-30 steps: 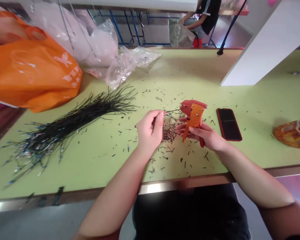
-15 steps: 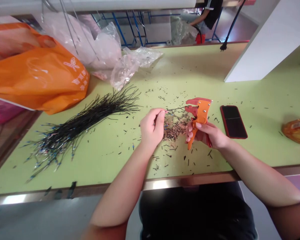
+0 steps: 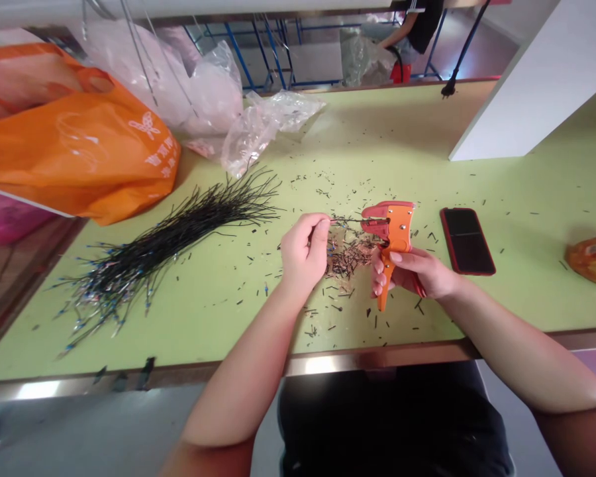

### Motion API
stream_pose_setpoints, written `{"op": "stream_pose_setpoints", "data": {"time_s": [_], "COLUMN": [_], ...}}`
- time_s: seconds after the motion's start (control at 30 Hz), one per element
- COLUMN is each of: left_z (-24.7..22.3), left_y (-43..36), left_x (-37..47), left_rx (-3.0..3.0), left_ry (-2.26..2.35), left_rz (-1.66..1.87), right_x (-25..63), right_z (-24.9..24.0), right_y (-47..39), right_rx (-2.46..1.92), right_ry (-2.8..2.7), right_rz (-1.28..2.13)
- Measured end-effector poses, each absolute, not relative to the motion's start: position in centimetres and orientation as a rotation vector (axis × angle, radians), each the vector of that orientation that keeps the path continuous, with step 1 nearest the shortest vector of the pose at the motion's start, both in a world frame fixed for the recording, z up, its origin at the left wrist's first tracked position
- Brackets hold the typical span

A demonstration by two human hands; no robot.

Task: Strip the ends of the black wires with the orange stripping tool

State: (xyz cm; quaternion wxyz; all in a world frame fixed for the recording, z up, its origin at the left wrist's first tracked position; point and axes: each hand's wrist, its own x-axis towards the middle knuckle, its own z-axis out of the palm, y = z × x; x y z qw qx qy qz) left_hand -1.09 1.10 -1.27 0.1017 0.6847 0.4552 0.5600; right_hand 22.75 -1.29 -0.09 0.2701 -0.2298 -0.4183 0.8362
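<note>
Between thumb and forefinger, my left hand [image 3: 305,252] pinches a thin black wire [image 3: 346,220] that runs level to the right. The wire's far end lies in the jaws of an orange and red wire stripper [image 3: 400,228]. My right hand [image 3: 417,270] is wrapped around the stripper's handles, holding it upright with its jaws facing left. Below both hands lies a heap of short black insulation scraps [image 3: 350,257]. To the left, a large bundle of black wires [image 3: 173,228] rests on the table, with blue bits at its near ends.
An orange bag [image 3: 89,139] and clear plastic bags [image 3: 258,126] stand at the back left. A phone [image 3: 467,242] lies right of the stripper, and an amber container [image 3: 593,258] sits at the right edge. A white panel [image 3: 536,86] rises behind. Beyond the table is another person [image 3: 420,30].
My right hand has tilted the wire stripper more upright and brought its jaws slightly left and down, further over the wire. My left hand stays nearly in place.
</note>
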Motion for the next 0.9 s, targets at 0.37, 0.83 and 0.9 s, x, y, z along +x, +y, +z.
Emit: {"op": "stream_pose_setpoints", "data": {"time_s": [0.37,0.83,0.9], "left_z": [-1.2,-0.5,-0.6], "left_y": [1.0,0.5,0.5], "left_x": [-1.1,-1.0,-0.9], "left_rx": [2.14,2.212,2.228], "left_ry": [1.389,1.379,1.386], "left_rz": [1.644,1.565,1.448], "right_x": [22.1,21.2,21.2], "right_z": [0.1,-1.0,-0.8], "right_y": [-1.7,-1.7,-1.7], "right_rx": [-0.808,-0.883,-0.891], "right_ry": [-1.272,-1.25,-1.272], "right_rz": [1.973,1.841,1.859]}}
